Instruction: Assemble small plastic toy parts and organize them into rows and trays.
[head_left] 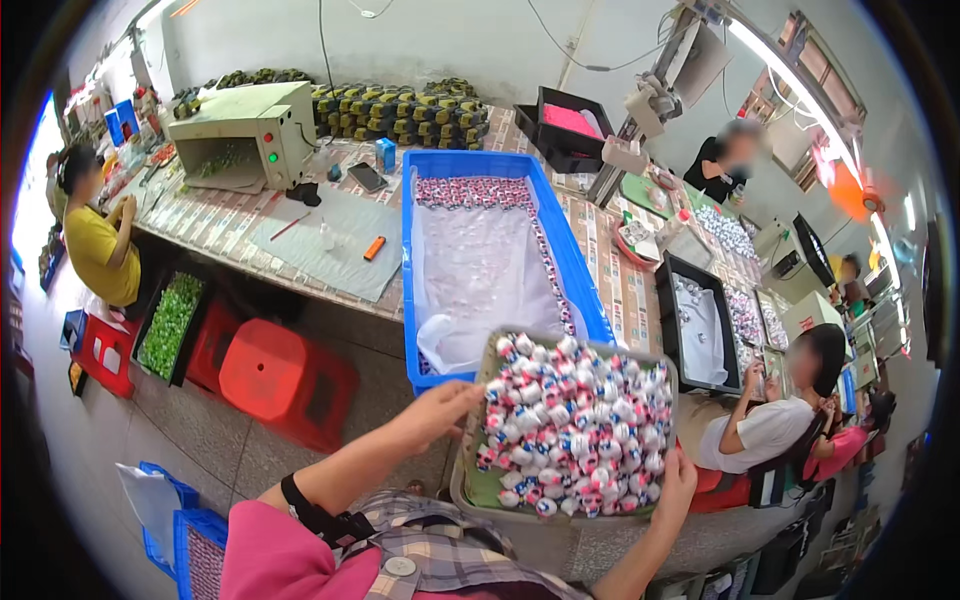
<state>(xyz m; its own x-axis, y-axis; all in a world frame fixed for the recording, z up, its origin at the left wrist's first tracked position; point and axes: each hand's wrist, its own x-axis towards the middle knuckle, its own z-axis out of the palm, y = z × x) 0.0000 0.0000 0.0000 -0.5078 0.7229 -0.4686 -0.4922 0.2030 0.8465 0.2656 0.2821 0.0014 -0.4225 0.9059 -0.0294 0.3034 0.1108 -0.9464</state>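
Observation:
Between my hands is a shallow grey-green tray (462, 478) heaped with small white figurines (575, 425) that have pink, red and blue details. My left hand (450, 408) grips its left rim; my right hand (677, 482) has hold of the right rim. The tray's far edge overlaps the near right corner of a large blue bin (408, 260) on the table. A white plastic liner (480, 265) covers the bin's bottom. Rows of similar small figurines (475, 192) line the bin's far end and right side. Whether the tray touches the bin, I cannot tell.
A red stool (265, 368) and a black crate of green pieces (172, 325) stand left of the table. A cream machine (245, 135), a phone (367, 177) and an orange-handled tool (375, 248) are on the table. A black tray (665, 300) lies right. A person in white (770, 430) sits nearby.

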